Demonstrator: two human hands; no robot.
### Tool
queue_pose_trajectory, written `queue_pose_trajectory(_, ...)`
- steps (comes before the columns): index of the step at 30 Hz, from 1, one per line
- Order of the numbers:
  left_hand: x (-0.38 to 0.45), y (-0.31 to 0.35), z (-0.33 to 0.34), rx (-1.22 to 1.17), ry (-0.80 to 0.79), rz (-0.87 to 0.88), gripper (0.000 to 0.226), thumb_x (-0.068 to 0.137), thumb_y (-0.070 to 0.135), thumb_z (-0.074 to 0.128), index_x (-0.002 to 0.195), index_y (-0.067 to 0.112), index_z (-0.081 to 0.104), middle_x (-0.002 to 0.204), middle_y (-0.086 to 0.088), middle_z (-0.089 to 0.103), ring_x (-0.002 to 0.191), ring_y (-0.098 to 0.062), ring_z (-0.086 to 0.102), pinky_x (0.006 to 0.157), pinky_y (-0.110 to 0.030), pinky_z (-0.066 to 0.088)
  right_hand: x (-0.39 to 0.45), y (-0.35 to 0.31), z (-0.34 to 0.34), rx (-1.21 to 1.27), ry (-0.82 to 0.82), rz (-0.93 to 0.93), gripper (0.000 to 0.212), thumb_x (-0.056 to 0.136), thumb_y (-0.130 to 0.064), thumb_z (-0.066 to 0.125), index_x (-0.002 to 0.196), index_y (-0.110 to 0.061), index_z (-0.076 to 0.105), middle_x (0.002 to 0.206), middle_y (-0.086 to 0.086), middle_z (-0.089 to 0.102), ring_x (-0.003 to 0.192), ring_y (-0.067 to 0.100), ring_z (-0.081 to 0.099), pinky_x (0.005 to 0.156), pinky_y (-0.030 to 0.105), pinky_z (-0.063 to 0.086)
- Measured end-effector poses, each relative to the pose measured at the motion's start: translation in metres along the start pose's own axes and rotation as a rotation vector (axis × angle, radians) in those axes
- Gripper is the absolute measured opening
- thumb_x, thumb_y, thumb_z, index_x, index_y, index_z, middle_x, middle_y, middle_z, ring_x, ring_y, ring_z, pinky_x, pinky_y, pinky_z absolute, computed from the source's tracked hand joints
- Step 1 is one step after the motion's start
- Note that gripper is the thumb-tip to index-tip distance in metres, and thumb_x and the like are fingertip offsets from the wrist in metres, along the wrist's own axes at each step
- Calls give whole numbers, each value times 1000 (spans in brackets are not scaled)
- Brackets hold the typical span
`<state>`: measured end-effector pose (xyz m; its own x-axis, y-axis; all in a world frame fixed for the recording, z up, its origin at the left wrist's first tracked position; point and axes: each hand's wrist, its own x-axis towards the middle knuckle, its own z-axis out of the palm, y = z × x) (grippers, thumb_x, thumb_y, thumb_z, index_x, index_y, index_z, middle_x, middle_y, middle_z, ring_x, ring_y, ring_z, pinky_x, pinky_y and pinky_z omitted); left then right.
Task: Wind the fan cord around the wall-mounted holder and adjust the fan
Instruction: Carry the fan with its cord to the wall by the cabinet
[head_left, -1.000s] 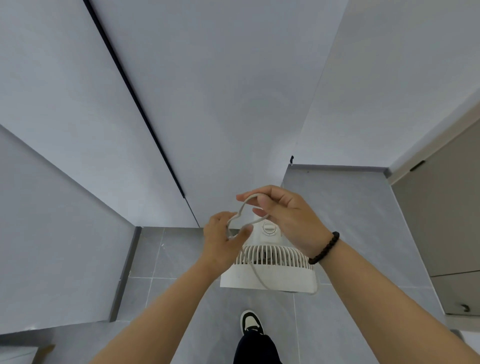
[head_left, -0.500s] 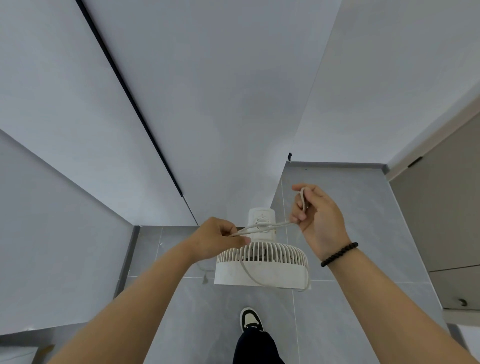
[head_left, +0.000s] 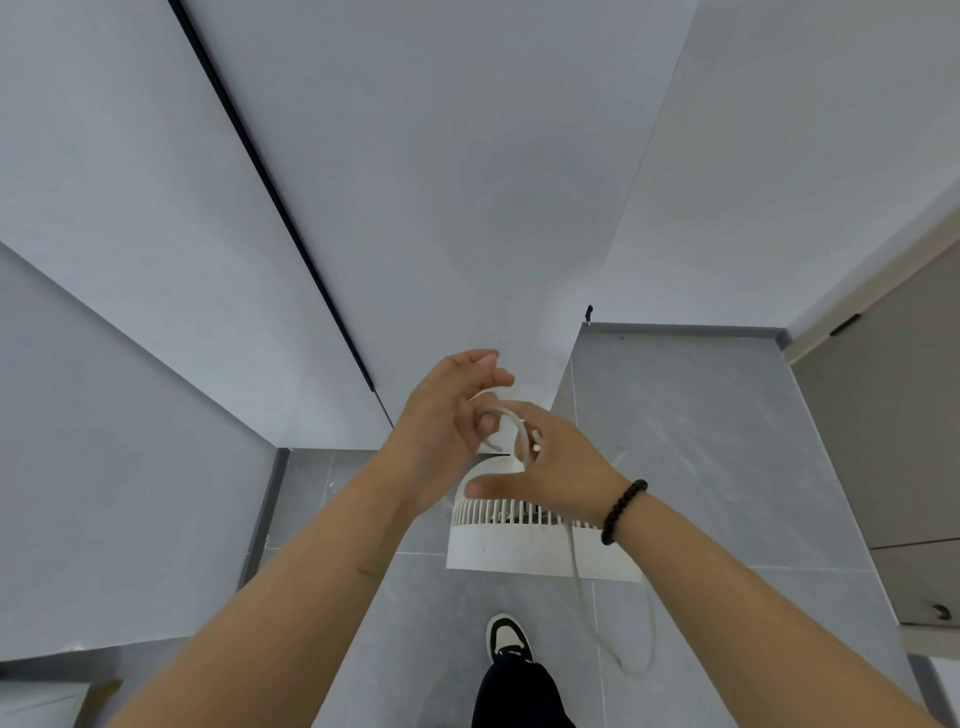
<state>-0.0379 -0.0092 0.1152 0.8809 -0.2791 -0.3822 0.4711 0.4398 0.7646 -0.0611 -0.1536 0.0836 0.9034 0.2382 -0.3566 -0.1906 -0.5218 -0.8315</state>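
- Head view: the fan (head_left: 519, 540) hangs on the wall, seen from above, its slatted grille facing down toward the floor (head_left: 701, 441).
- The holder itself is hidden behind the two hands, so I cannot tell how many turns of cord it carries.
- The left hand (head_left: 441, 431) is raised just above the fan's neck, fingers spread and fairly straight; its grip looks relaxed, with a curl of cord (head_left: 511, 421) arching over one finger.
- The right hand (head_left: 556, 462), a bead bracelet (head_left: 623, 512) on its wrist, pinches that curl, thumb stretched out along the top of the fan.
- A long slack loop of cord hangs down past the fan's right edge toward the floor.
- Judgement: winding is under way but far from done, since that loop is not yet taken up.
- Adjusting the fan seems not yet begun.
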Motion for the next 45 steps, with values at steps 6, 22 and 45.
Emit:
queue_pose_trajectory(6, -5, 10, 14, 145, -44, 102, 14, 93, 6, 55, 104, 12, 61, 86, -4, 61, 59, -14, 54, 58, -24, 48, 9, -12, 9, 71, 84, -65, 35, 83, -26, 71, 54, -18, 54, 44, -8, 51, 42, 1, 41, 49, 14, 34)
queue_pose_trajectory(22, -5, -96, 2, 1025, -135, -24, 140, 49, 70, 81, 143, 49, -22, 153, 16, 21, 144, -16, 21, 119, -47, 18, -8, -45, -54, 595, 558, -259, 39, 85, -43, 59, 69, -8, 66, 41, -1, 34, 37, 13, 29, 42, 23, 26)
queue_pose_trajectory(45, 21, -76, -24, 242, 489, -59, 15, 87, 1, 63, 94, 14, 61, 72, 0, 59, 61, -9, 54, 65, -21, 42, -15, -16, -71, 891, 638, -197, 46, 95, -42, 49, 59, -18, 64, 50, -5, 33, 46, 12, 30, 49, 29, 27)
